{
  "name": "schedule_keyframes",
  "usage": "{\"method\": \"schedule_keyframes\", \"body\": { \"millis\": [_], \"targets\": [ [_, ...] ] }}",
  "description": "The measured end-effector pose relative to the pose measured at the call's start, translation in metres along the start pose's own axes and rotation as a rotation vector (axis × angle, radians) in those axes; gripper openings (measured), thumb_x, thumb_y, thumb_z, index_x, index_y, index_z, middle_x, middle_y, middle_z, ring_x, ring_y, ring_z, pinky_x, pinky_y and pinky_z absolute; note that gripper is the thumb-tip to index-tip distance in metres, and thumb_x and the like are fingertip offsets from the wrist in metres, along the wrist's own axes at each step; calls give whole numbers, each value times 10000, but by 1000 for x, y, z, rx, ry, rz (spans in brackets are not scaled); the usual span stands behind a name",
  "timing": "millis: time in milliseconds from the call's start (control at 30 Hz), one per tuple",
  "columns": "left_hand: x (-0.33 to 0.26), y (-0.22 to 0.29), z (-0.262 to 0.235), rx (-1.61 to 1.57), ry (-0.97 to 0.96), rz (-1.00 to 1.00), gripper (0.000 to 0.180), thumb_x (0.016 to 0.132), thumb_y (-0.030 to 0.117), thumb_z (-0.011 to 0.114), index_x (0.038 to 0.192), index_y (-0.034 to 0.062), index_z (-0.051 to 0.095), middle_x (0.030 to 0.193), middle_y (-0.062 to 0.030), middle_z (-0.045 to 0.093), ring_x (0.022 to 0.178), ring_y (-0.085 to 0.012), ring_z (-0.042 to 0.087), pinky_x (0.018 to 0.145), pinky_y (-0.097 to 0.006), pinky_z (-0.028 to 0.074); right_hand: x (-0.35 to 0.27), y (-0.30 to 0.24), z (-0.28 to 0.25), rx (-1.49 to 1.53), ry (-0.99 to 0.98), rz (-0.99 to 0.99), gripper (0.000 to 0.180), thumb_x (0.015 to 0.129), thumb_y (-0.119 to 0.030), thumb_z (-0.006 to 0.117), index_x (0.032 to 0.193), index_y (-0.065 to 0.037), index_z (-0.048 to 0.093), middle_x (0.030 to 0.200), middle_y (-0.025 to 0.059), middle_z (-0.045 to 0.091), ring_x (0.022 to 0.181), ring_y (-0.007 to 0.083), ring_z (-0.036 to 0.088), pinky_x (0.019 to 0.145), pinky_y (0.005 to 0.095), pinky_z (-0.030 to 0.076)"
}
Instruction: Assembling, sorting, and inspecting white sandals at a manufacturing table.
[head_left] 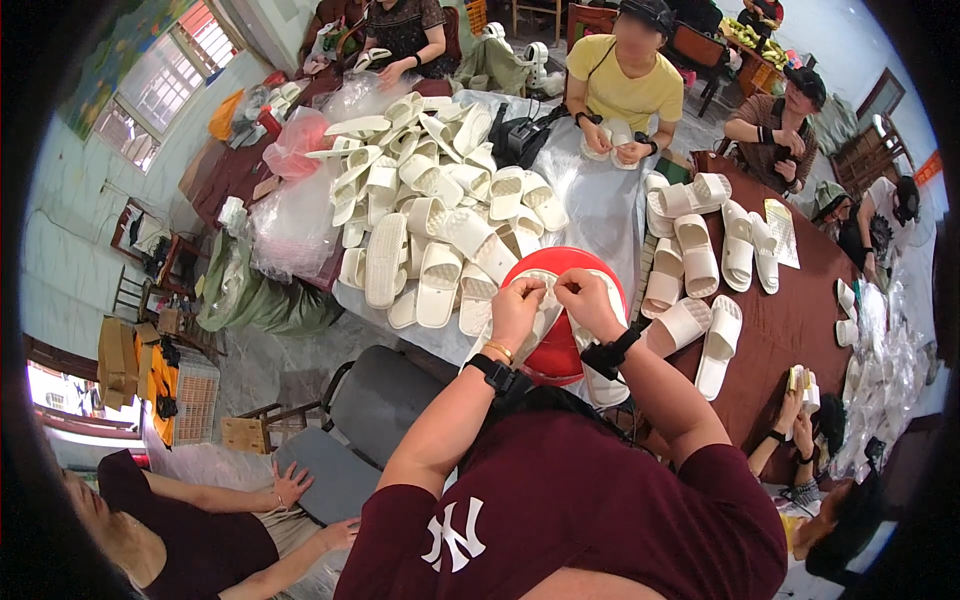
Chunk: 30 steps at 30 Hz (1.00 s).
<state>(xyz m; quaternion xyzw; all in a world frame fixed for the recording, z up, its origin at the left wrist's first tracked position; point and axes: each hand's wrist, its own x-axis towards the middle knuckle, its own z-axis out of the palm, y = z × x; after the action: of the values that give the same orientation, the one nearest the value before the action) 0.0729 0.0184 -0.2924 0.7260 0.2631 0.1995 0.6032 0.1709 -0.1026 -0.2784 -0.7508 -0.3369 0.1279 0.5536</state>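
Observation:
My left hand (518, 312) and my right hand (590, 304) are close together over a red round plastic surface (556, 362) at the table's near edge. The fingers of both hands are pinched, with the fingertips almost meeting. Whatever is between them is too small to make out. White slide slippers lie on the red surface under my hands; one slipper (604, 388) shows below my right wrist. Just left of my hands, a big heap of white slippers (440, 215) covers the table.
More white slippers (697, 255) lie on the brown table (795, 330) at right, beside a printed sheet (782, 233). Across the table a person in yellow (625, 85) handles slippers. A grey chair (385, 408) stands at my left, near a seated person (200, 530). Clear plastic bags (295, 225) lie behind the heap.

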Motion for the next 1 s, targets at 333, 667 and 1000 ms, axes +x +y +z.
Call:
{"method": "schedule_keyframes", "body": {
  "millis": [333, 667, 1000],
  "targets": [
    [1, -1, 2, -12, 4, 71, 116, 795, 54, 658, 894, -5, 663, 779, -88, 691, 701, -156, 666, 654, -279, 518, 1, -5, -3, -29, 2, -8, 71, 759, -52, 615, 781, 14, 626, 698, 114, 629, 640, 194, 611, 597, 301, 473],
    [4, -8, -5, -97, -80, 37, 216, 817, 43, 624, 1029, 4, 604, 915, -84, 676, 825, -153, 647, 740, -278, 512, 2, 2, -2, 14, 3, 25, 84, 761, -55, 620, 801, 18, 631, 697, 106, 633, 642, 169, 609, 603, 288, 474],
    [-46, 21, -56, 288, -141, 378, 175, 780, 71, 665, 952, 50, 637, 938, -80, 622, 880, -228, 608, 722, -343, 492, 3, 5, -4, 45, 3, 53, 85, 771, -48, 599, 787, 33, 619, 676, 78, 622, 624, 122, 579, 590, 263, 459]
  ]
}}
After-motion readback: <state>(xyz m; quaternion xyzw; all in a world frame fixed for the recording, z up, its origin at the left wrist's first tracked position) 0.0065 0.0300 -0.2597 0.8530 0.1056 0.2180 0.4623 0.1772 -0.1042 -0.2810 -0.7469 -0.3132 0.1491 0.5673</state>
